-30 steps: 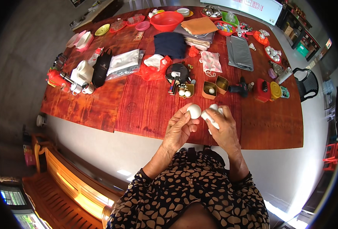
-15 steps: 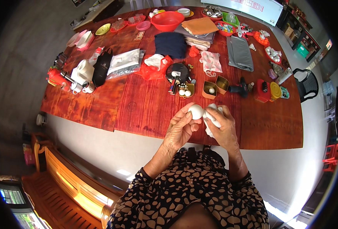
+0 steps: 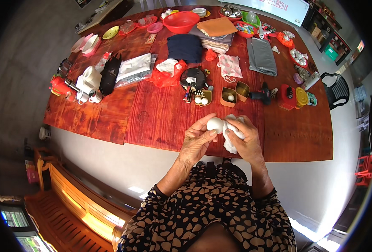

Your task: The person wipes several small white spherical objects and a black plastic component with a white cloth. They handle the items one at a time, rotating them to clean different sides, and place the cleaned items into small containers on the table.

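Note:
My left hand [image 3: 195, 138] pinches a smooth white ball [image 3: 214, 124] between thumb and fingers, just over the near edge of the table. A crumpled white cloth [image 3: 230, 145] is bunched in my right hand [image 3: 248, 138] and touches the ball's right side. Just beyond my hands stand two square gold tins [image 3: 228, 102], one with a white ball [image 3: 230, 97] inside. Left of them, a gold tray [image 3: 205, 103] holds two more white balls. A dark cordless drill [image 3: 262, 95] and a shuttlecock [image 3: 274, 91] lie to the right.
The red-brown wooden table [image 3: 160, 126] carries a round black case [image 3: 193, 77], folded cloths [image 3: 217, 27], a red basin [image 3: 182, 21], a grey folded sheet [image 3: 261, 56] and a red container [image 3: 286, 96]. A wooden bench [image 3: 72, 201] stands at lower left, a black chair [image 3: 336, 90] at right.
The cloth has shifted against the ball, and its loose end hangs slightly differently. My left thumb has moved lower on the ball. The view has tilted slightly.

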{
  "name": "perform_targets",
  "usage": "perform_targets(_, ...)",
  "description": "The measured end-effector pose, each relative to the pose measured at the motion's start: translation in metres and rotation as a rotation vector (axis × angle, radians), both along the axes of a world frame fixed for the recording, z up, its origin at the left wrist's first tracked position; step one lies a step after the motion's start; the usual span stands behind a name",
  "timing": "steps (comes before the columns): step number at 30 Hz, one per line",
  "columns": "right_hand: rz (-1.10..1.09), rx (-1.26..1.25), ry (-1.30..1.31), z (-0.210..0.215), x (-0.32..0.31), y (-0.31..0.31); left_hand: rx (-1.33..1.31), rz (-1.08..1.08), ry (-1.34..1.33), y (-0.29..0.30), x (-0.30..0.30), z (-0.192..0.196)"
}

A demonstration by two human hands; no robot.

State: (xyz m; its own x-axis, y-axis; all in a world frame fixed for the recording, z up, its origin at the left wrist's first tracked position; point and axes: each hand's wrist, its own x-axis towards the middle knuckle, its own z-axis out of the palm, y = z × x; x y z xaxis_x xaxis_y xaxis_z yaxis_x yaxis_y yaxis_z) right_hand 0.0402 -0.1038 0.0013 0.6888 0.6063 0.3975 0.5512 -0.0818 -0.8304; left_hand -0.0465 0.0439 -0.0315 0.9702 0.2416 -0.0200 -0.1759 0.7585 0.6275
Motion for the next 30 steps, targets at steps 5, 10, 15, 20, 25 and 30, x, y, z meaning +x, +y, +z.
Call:
perform_targets(5, -0.088, 0.052, -0.120, 0.021, -0.005, 0.000, 0.273, 0.092, -0.024, -0.004, 0.001, 0.002)
perform_targets(10, -0.048, 0.018, -0.101, 0.023, -0.010, 0.006, 0.630, 0.211, -0.166, -0.006, 0.000, 0.007)
perform_targets(15, -0.164, -0.032, -0.096, 0.015, 0.004, -0.001, 0.698, 0.227, -0.145, -0.002, -0.002, 0.009)
perform_targets(20, -0.048, 0.003, -0.217, 0.030, -0.016, 0.010, 1.089, 0.349, -0.091, -0.003, -0.001, 0.013)
perform_targets(25, -0.032, -0.035, -0.127, 0.026, -0.011, 0.015, 1.380, 0.410, -0.036, -0.005, -0.006, 0.014)
perform_targets(30, 0.057, 0.127, 0.493, 0.016, 0.003, 0.011, 1.439, 0.561, -0.203, -0.007, -0.002, 0.009)
